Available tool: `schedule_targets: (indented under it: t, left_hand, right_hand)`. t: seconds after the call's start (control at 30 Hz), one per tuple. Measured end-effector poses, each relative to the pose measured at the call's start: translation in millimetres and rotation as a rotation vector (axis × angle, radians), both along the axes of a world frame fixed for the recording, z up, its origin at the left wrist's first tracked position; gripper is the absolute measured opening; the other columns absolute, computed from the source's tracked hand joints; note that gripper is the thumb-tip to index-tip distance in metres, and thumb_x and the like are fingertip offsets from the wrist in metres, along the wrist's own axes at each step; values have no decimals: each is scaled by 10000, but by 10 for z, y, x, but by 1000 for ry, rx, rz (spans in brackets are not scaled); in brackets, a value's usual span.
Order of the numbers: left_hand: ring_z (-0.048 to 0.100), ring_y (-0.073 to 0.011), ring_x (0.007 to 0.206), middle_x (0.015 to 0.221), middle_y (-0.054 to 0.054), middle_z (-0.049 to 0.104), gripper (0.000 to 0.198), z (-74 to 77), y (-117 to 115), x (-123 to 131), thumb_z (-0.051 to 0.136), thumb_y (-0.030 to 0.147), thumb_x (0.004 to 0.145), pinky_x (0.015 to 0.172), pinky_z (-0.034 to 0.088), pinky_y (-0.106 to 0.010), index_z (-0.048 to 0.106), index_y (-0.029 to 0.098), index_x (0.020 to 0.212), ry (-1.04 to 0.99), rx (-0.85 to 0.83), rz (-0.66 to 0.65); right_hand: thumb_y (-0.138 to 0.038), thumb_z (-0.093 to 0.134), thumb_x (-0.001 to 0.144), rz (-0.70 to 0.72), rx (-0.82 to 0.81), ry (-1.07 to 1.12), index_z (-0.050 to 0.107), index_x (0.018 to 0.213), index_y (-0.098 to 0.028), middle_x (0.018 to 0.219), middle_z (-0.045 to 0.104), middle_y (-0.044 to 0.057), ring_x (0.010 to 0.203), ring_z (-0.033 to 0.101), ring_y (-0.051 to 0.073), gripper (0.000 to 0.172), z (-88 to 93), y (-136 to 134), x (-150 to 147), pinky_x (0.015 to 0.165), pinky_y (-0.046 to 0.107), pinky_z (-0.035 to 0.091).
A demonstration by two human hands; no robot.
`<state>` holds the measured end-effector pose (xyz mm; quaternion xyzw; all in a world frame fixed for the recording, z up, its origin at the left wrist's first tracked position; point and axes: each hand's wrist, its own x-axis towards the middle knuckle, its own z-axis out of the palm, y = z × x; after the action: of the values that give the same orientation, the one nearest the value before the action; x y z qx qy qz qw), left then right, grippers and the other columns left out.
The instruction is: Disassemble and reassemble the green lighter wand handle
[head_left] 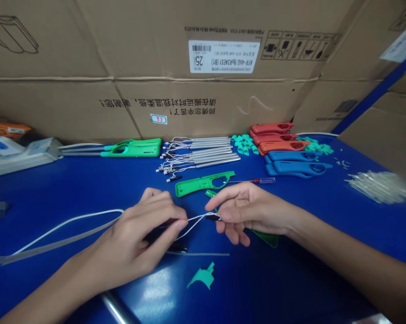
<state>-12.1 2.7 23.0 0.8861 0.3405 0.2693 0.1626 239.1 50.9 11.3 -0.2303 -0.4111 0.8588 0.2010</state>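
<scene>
My left hand (152, 229) pinches a white wire (196, 218) between thumb and forefinger. My right hand (245, 211) holds a small black part (212, 217) at the wires' other end, between thumb and curled fingers, its forefinger stretched out. Just behind lies an open green lighter shell half (203, 183). Another green piece (268, 237) is partly hidden beneath my right hand. A turquoise trigger-like piece (203, 276) and a thin translucent tube (206, 254) rest on the blue table in front. A metal tube (117, 310) shows below my left forearm.
Silver tubes with wires (209, 155), turquoise pieces (245, 145), red shells (273, 137), blue shells (295, 164) and a screwdriver (265, 180) lie behind. A green lighter body (135, 147) and power strip (27, 155) are left, a bag of pale sticks (378, 186) right. Cardboard (138, 49) walls the back.
</scene>
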Motion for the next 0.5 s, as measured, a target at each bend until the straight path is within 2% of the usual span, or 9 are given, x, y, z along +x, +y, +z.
schedule_targets:
  t: [0.1,0.2,0.5]
  left_hand:
    - [492,-147,716,772,9,588,123,-10,-13,-4,528,84,935,740,343,-325,569,197,958,-14,-1,6]
    - [506,-145,717,772,7,597,122,-10,-13,-5,528,86,934,743,352,-325,578,195,953,-18,-11,13]
    - [526,-150,700,750,0,624,114,33,2,-43,521,103,932,726,376,-324,596,188,922,-26,-2,17]
  right_hand:
    - [-182,797,774,35,21,10,723,1010,-94,750,743,47,586,705,130,262,17,-21,0,474,201,569]
    - [-154,779,785,-8,64,-5,733,995,-87,747,736,50,566,691,120,225,28,-50,-12,460,193,558]
    - [-230,808,767,-89,115,-18,766,879,-95,690,722,47,510,659,107,181,-10,-56,-23,382,168,511]
